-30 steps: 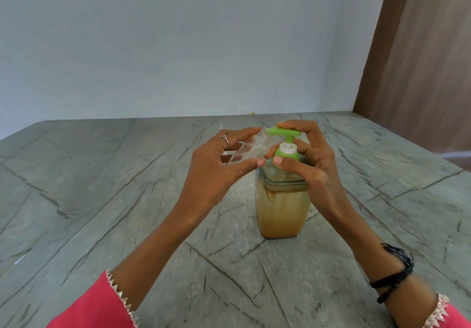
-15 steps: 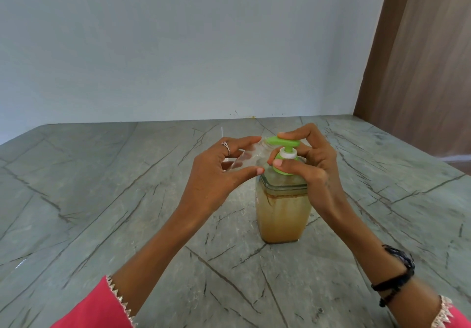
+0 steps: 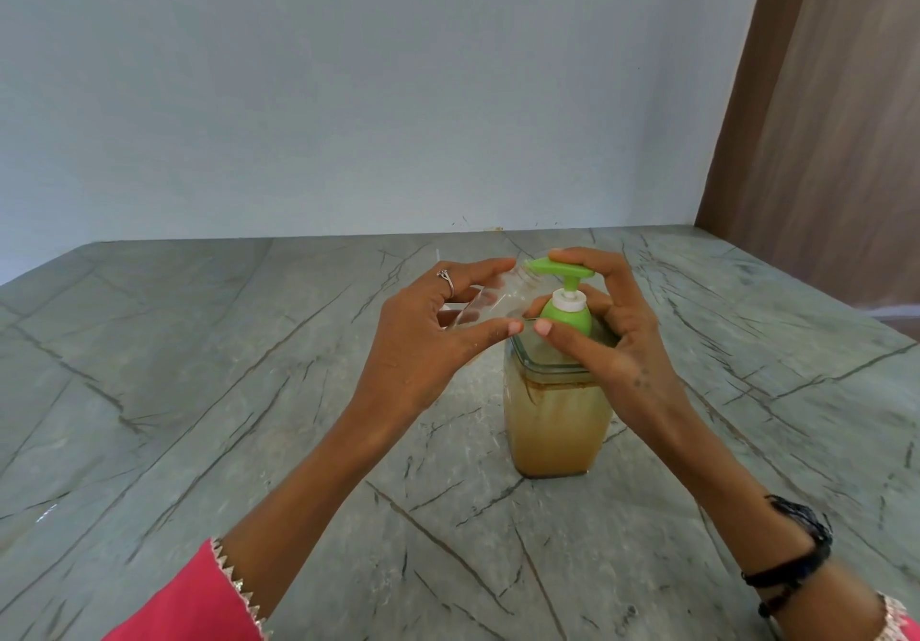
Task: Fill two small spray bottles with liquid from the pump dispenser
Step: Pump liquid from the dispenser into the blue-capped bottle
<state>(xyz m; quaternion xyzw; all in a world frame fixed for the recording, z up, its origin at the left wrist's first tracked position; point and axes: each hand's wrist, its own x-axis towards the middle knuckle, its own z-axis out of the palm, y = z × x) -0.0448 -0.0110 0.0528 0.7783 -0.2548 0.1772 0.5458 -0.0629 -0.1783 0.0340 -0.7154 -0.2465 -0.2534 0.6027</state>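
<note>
A square clear pump dispenser [image 3: 555, 421] with yellowish-brown liquid stands on the marble counter [image 3: 199, 391]. Its green pump head [image 3: 560, 269] is up. My right hand [image 3: 612, 337] is around the top: the index finger lies on the pump head and the thumb sits by the green collar. My left hand [image 3: 428, 342] grips a small clear spray bottle [image 3: 490, 299], tilted, with its open neck right at the pump's spout. No cap is on the bottle. A second bottle is not in view.
The grey veined marble counter runs back to a pale blue wall [image 3: 348, 93]. A brown wooden panel [image 3: 821, 142] borders it on the right.
The green pump head was pressed down half a second ago and has risen again. The small bottle stays at the spout; both hands hold their places.
</note>
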